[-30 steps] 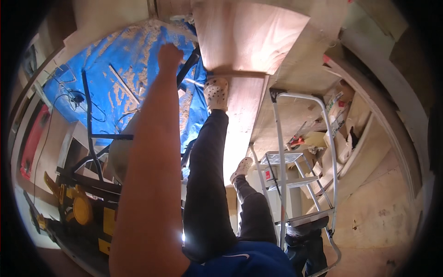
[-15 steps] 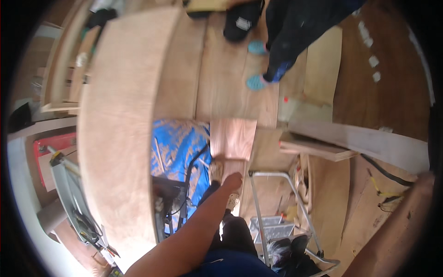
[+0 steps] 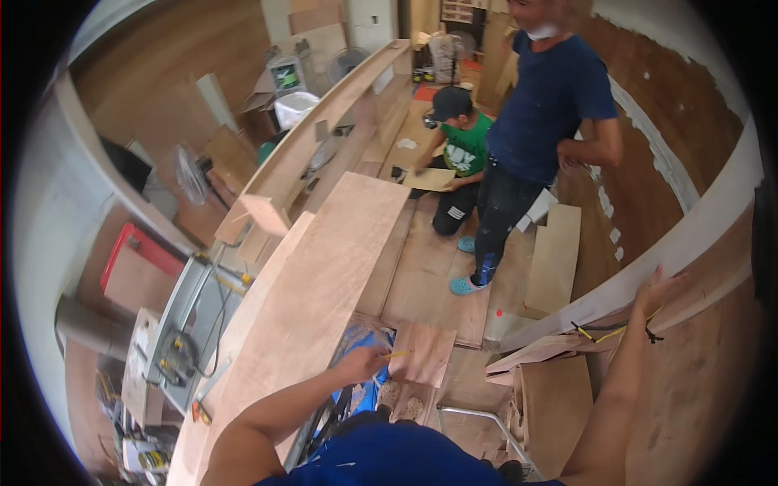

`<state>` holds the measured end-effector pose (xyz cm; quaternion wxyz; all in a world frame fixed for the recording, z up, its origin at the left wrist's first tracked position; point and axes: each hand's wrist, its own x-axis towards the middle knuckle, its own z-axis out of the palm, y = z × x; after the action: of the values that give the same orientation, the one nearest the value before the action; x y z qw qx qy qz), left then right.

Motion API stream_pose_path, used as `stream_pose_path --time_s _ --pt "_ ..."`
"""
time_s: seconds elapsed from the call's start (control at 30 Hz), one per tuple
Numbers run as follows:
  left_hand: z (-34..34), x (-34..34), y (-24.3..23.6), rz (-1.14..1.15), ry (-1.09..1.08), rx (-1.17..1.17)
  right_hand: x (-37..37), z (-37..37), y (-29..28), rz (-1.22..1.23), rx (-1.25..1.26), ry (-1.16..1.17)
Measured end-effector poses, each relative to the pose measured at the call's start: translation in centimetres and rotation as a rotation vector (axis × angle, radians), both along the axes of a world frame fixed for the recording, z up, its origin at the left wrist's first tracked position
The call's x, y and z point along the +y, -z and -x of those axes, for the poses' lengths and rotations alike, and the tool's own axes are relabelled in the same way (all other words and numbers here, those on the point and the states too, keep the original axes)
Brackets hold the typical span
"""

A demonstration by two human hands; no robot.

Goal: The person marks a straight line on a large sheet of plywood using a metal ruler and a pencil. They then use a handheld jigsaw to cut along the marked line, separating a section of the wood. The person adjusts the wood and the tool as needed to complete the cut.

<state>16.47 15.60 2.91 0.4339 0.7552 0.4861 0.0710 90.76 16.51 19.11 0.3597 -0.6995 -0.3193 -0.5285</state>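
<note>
The thin yellow stick (image 3: 399,354) is at the left hand (image 3: 363,364), near the lower middle of the view. Its long axis lies nearly level across the view, and its free end points right, away from the fingers and over a pinkish wooden panel (image 3: 423,366). The left hand is closed around the stick's other end, beside the edge of a long board (image 3: 324,283) that runs from lower left toward the upper right. A blue sheet (image 3: 369,395) shows just below this hand. The right hand (image 3: 658,290) is open, fingers spread, at the pale ledge (image 3: 693,263); I cannot tell whether it presses on it.

0.5 s ago the view looked lower: the left hand was above the shoes (image 3: 390,394), and the right arm was partly cut off at the edge. Now the view is raised, both hands show, and 2 people appear ahead: 1 kneeling in a green shirt (image 3: 464,150), 1 standing in a blue shirt (image 3: 545,101).
</note>
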Motion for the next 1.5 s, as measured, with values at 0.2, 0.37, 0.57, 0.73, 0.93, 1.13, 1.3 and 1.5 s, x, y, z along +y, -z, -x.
stream_pose_path --time_s 0.2,0.37,0.57,0.73,0.93,1.13,1.3,1.5 --pt "8.2 -8.0 -3.4 -0.080 -0.470 -0.185 -2.8 -0.3 3.7 0.107 0.282 -0.035" --pt "8.8 -11.1 -4.3 -0.049 -0.596 -0.355 -1.6 25.5 15.6 0.574 0.569 -1.014" --pt "5.8 -7.3 -2.7 -0.124 -0.487 -0.758 -5.9 58.5 14.3 1.203 1.586 -1.941" --pt "9.3 -4.2 -6.8 -0.229 -0.422 -0.504 -0.2 65.9 8.8 1.307 1.707 -1.895" --pt "18.7 -4.3 -3.1 -0.435 -0.572 -0.424 3.7 68.7 9.4 1.187 1.264 -1.755" --pt "33.2 -11.4 2.1 -0.333 -1.234 -0.078 3.9 63.7 15.2 1.334 1.445 -1.299" --pt "39.1 -17.2 3.5 -0.493 -1.369 0.226 4.5 65.7 12.2 1.389 1.471 -1.408" --pt "34.0 -17.4 5.3 -0.584 -1.353 0.503 8.4 73.9 -7.2 0.576 1.081 -2.514"
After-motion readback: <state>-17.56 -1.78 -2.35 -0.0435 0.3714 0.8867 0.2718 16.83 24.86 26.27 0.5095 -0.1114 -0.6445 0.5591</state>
